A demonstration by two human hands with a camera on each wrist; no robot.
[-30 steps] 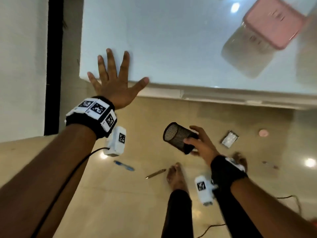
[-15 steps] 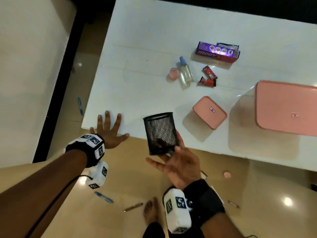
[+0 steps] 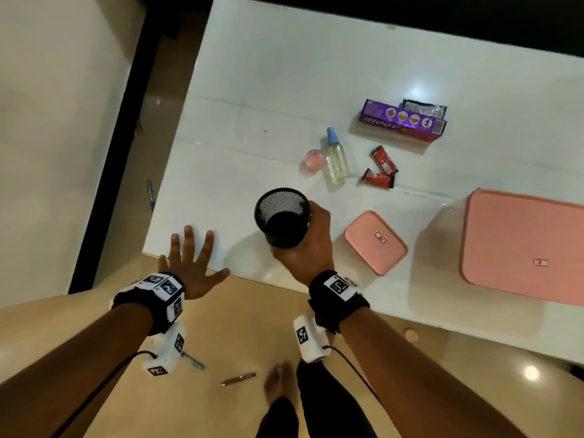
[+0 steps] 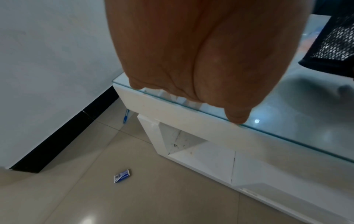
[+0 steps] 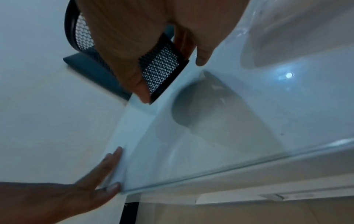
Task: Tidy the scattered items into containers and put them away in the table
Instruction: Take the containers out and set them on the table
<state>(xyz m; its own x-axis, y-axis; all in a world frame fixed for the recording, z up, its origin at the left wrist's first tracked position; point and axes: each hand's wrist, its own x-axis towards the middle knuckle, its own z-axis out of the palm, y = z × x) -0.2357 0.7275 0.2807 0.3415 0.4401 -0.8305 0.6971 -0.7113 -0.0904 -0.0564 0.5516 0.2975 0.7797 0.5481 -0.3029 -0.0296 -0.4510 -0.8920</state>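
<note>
Two hands over the surface (image 3: 252, 90) — right hand (image 3: 308, 245) gripping mesh cup (image 3: 282, 218), left hand (image 3: 189, 263) spread flat, fingers straight, at corner.

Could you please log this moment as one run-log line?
right hand: grips mesh cup | left hand: flat on table edge

On the purple box (image 3: 403, 124), upside-down white lettering is seen that appears to read "moov". The marks on the pink lids and red sachets are too small to be read.
</note>
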